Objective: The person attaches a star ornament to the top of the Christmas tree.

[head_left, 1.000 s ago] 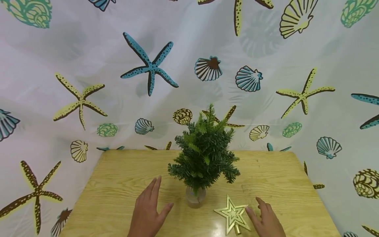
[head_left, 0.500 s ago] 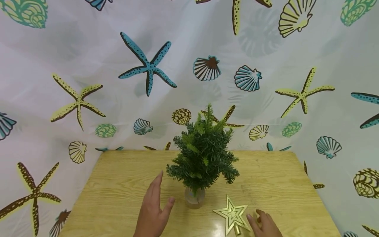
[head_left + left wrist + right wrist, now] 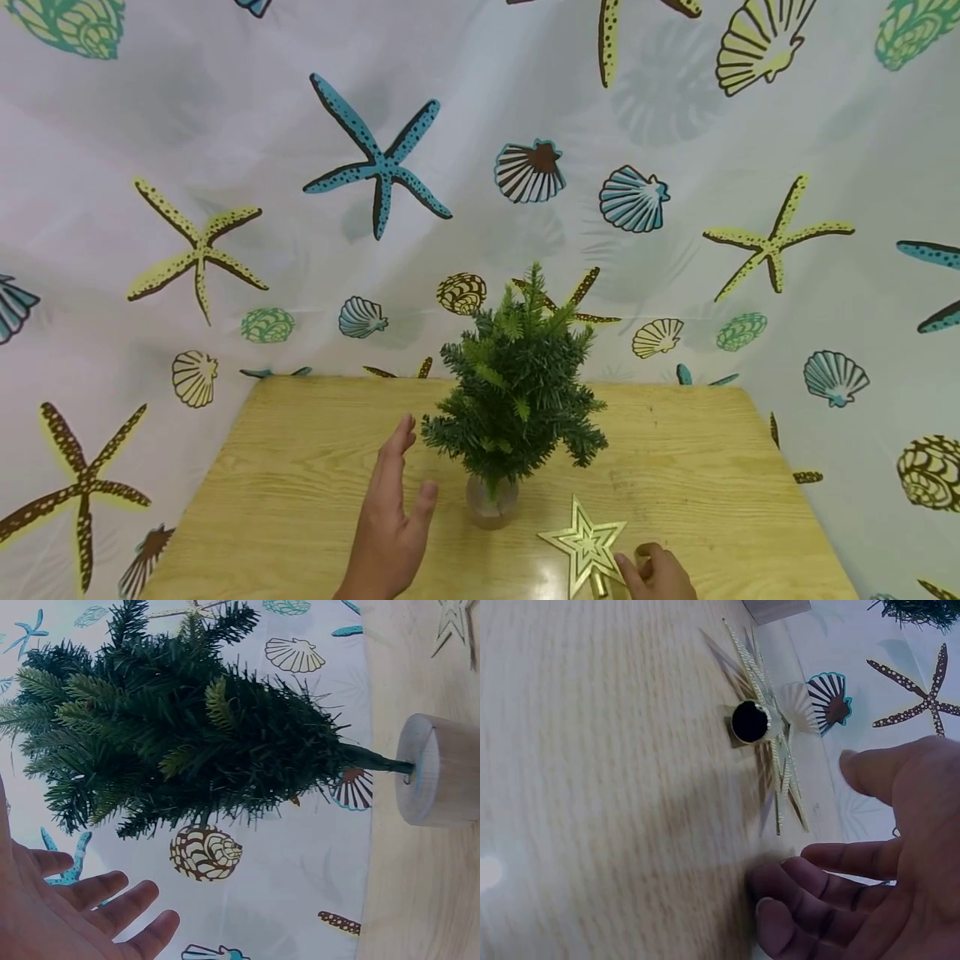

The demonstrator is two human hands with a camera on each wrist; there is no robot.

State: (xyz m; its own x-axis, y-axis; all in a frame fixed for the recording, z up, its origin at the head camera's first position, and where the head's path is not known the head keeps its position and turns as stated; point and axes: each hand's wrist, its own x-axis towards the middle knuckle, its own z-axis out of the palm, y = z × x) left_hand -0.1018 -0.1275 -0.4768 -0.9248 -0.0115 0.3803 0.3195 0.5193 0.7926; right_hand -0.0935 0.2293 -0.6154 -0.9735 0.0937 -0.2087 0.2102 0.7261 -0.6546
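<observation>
A small artificial Christmas tree (image 3: 521, 375) stands upright on the table, its stem set in a round wooden base (image 3: 450, 776). To its left is my left hand (image 3: 390, 533), fingers extended, thumb apart; the left wrist view shows this hand (image 3: 67, 907) holding nothing beside the branches. A gold star tree topper (image 3: 585, 546) lies flat, right and in front of the base. My right hand (image 3: 656, 575) is at the star's right edge, fingers loosely bent. In the right wrist view, the star's hollow socket (image 3: 750, 722) faces the camera, with a gap between it and the thumb (image 3: 870, 772).
The light wood table (image 3: 322, 458) reaches back to a white curtain (image 3: 300, 250) printed with starfish and shells. Curtain also hangs along the left and right sides of the table.
My right hand has come down and slightly left toward the star, its fingers bending more. My left hand has shifted right, nearer the tree, and turned edge-on. Tree and star stay in place.
</observation>
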